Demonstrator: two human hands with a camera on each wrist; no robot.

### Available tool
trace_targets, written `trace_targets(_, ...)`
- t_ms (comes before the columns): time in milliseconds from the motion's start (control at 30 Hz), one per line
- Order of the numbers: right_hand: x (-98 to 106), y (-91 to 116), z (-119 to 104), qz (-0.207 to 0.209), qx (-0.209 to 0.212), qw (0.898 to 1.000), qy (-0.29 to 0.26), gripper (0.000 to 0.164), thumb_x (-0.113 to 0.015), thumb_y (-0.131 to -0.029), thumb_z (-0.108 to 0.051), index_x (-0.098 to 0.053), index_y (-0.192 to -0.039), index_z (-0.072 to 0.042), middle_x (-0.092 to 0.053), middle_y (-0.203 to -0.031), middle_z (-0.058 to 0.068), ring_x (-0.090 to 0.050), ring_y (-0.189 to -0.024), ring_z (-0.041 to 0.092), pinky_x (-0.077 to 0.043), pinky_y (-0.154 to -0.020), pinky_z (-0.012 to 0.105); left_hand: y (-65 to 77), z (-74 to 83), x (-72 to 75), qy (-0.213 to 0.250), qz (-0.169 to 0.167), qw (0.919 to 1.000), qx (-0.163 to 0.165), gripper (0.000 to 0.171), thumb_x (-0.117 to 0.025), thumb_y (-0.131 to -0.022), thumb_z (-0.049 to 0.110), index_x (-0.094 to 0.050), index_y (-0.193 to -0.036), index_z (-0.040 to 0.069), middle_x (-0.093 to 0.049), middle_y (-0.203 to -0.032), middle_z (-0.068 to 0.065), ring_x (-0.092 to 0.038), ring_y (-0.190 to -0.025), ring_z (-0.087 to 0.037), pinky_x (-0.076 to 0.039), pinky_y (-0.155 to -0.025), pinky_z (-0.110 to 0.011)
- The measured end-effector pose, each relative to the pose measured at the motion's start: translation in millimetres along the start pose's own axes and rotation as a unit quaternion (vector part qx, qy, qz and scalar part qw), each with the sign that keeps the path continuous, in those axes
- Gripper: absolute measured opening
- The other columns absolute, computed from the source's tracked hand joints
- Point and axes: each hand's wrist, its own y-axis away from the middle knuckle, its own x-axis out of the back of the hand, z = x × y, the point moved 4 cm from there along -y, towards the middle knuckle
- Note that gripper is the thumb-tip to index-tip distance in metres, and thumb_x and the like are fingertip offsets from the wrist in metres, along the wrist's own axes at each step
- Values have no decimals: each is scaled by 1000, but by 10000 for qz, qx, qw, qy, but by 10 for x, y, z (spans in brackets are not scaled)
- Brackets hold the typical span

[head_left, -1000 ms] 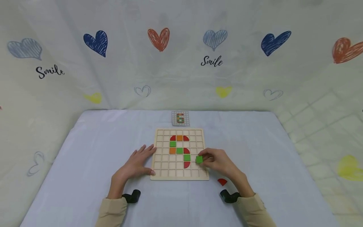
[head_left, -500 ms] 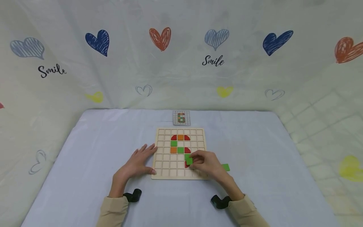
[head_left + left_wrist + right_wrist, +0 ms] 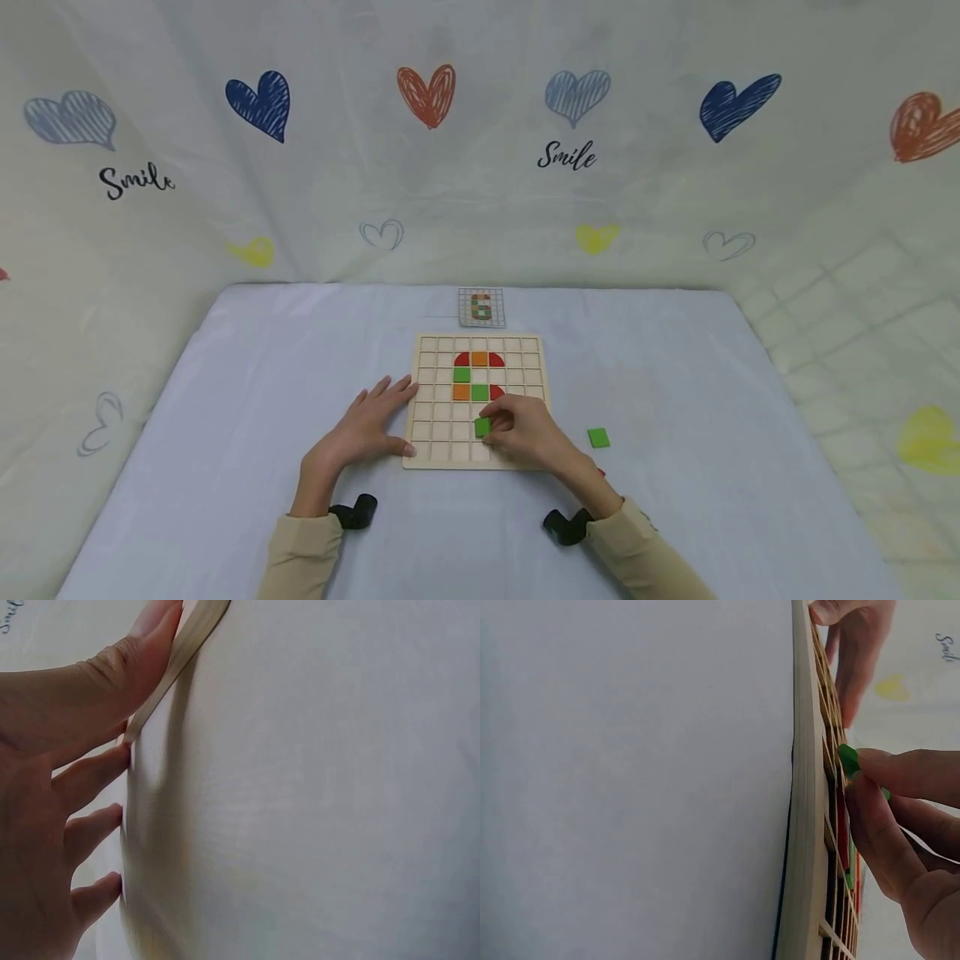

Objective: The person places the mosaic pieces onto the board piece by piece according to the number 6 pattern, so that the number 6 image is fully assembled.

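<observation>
A wooden grid board lies on the table, with red, orange and green tiles set in several of its cells. My right hand is over the lower right part of the board and pinches a green square tile between thumb and fingertips; in the right wrist view that tile is just above the grid. The hand hides some cells and the tiles in them. My left hand has its fingers spread, touching the board's left edge; in the left wrist view the fingertips reach the board's rim.
A small pattern card lies behind the board. Right of the board a loose green tile lies on the white cloth. A bit of red shows beside my right forearm. A curtain printed with hearts stands behind the table.
My right hand has carried the green tile leftward from the board's right side to over its lower middle. A loose green tile on the cloth has come into sight. The left hand stays in place.
</observation>
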Motion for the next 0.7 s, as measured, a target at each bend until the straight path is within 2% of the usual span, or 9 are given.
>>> trace_targets(267,-59,-44,-39,-29,158,9993,327,27,-86,-77,2,-77,-102,0,-67,-85,3,-57,-72,10,-51,-64,18,22,28,25,87,20,10000,22,101,-91,-74,24,-38,-160,11,-27,-170,-7,-11,-160,-38,-6,-127,-63)
trace_targets(433,-86,-51,-56,42,350,9968,723,24,-85,-78,2,-77,-101,0,-61,-82,1,-53,-72,10,-48,-61,18,28,56,53,79,18,10000,-5,101,-92,-74,25,-39,-159,10,-28,-170,-9,-12,-159,-40,-6,-127,-64)
trace_targets(700,-111,-36,-94,93,457,9938,1011,25,-83,-77,6,-77,-101,2,-56,-83,4,-51,-72,13,-44,-61,19,28,48,40,108,5,9999,21,101,-92,-74,25,-39,-159,11,-27,-170,-8,-12,-160,-39,-6,-127,-64)
